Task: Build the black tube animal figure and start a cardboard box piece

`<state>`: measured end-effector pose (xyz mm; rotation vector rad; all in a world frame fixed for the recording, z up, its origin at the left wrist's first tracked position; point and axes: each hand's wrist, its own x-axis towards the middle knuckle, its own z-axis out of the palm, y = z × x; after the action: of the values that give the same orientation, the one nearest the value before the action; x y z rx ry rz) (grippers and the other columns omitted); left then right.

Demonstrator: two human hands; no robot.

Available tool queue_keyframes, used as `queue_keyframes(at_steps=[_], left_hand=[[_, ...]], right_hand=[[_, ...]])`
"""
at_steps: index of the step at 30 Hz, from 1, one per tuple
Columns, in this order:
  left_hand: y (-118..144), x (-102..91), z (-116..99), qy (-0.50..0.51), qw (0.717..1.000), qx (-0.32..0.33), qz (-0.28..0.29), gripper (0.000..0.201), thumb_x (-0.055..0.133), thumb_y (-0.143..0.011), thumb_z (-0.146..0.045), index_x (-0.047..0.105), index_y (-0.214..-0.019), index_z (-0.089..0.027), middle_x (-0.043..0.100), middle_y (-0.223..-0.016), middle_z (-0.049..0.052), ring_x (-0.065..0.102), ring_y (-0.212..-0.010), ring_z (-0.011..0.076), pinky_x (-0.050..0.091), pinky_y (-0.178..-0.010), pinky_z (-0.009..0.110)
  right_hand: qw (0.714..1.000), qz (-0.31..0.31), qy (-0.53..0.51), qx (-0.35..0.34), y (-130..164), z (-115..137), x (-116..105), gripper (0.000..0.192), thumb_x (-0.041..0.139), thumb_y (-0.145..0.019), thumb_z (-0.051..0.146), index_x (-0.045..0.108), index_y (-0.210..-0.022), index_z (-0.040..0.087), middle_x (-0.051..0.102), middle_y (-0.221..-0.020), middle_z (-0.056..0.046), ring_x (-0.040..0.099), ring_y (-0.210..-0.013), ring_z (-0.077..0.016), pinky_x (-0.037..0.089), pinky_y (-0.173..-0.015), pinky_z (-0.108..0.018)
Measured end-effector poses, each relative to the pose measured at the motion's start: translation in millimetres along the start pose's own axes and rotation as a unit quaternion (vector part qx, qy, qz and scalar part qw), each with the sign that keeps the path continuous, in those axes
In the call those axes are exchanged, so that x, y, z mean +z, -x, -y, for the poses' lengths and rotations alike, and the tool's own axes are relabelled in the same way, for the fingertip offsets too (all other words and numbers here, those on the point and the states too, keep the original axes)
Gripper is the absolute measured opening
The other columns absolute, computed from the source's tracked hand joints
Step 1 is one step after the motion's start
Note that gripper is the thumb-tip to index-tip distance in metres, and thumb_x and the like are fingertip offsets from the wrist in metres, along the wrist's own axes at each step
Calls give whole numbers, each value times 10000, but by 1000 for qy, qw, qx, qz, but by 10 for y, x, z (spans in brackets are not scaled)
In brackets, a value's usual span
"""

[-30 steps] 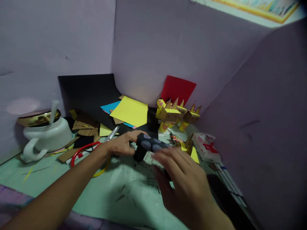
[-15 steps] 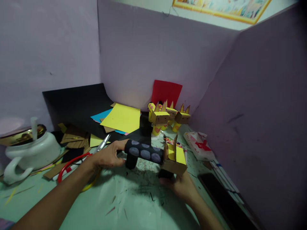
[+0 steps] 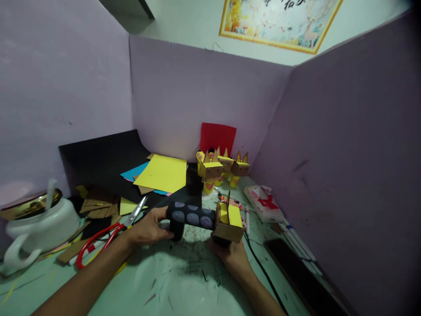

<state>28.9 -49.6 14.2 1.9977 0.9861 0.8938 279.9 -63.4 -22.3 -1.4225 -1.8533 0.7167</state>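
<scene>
Between my hands is a cardboard animal figure (image 3: 194, 215). Its black tube body has grey-purple spots, and its box-shaped cardboard head has a yellow top with a pointed piece standing up. My left hand (image 3: 148, 228) pinches the left end of the body near a black leg. Beneath the head, my right hand (image 3: 232, 259) is closed around the black leg at that end; some of its fingers are hidden. Red-handled scissors (image 3: 123, 226) lie just left of my left hand, partly behind the forearm. Several similar yellow figures (image 3: 212, 171) stand farther back.
A white mug (image 3: 42, 228) stands at the left beside cardboard scraps (image 3: 100, 204). Yellow paper (image 3: 162, 173) rests on black card (image 3: 105, 158). Rightward are a white-and-red packet (image 3: 263, 202), a dark phone-like slab (image 3: 299, 276) and a black cable (image 3: 263, 267). Purple panels (image 3: 204, 96) enclose the table.
The head view has tilted upward, showing more of the framed picture. Both hands keep their hold on the figure, which stays level. The black cable at right now shows more.
</scene>
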Motion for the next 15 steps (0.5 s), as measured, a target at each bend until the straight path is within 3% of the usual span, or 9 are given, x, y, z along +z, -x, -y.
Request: queue_keyframes(at_steps=[10,15], left_hand=[[-19,68,-5,44,997,-26,-49,238,584,-598,-90,669,-815,-138,656,-875,46,589,-824,200,481,-787,332],[-26,88,116,65,996,-30,-59,247,629,-595,-121,670,-838,-130,664,-891,66,600,-836,210,478,-822,355]], right_hand=[[993,-68,-98,-22,-109,-129,88,116,590,-580,223,546,-672,168,606,-656,-36,545,-628,-194,436,-579,-288],[990,-65,-127,-20,-107,-169,99,136,600,-571,234,564,-685,170,598,-675,-24,536,-654,-191,425,-611,-289]])
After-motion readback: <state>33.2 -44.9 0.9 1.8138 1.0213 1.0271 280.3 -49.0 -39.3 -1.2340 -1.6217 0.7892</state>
